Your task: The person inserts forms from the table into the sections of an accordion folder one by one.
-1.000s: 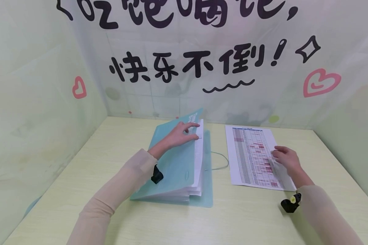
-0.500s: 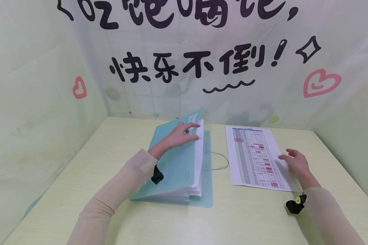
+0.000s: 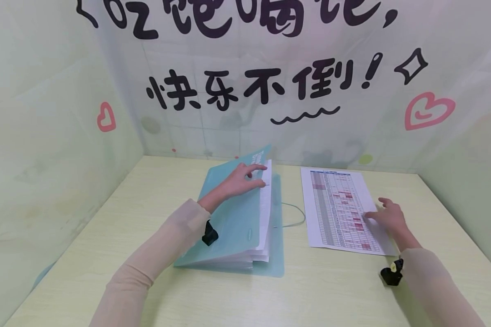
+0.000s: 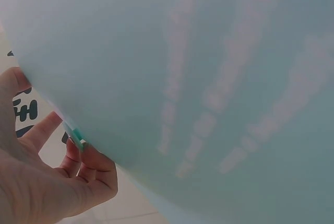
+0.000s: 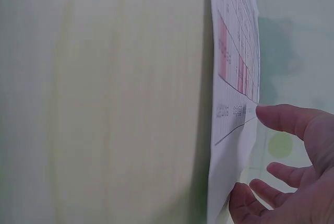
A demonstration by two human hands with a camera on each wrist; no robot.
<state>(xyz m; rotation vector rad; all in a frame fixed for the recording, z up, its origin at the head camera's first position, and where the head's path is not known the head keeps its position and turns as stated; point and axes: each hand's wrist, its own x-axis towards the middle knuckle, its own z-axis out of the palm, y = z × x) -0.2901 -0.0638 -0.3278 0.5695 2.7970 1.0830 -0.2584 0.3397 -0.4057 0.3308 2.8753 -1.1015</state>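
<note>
A light teal folder (image 3: 229,218) lies left of centre with its cover tilted up and white sheets (image 3: 264,213) showing inside. My left hand (image 3: 240,180) holds the free edge of that cover, fingers curled about it in the left wrist view. A printed sheet of paper (image 3: 339,211) with a table and red cells lies flat to the right. Over its right edge is my right hand (image 3: 390,218). Its thumb (image 5: 282,117) touches the printed face in the right wrist view, while the other fingers stay spread beside the edge.
A thin elastic cord (image 3: 296,215) loops out from the folder's right side toward the sheet. The pale wooden table (image 3: 311,290) is bounded by a printed backdrop (image 3: 237,136) behind and on both sides.
My right hand drew back to the right off the paper, then came slightly left again, thumb onto the sheet. The left hand and the folder have stayed still.
</note>
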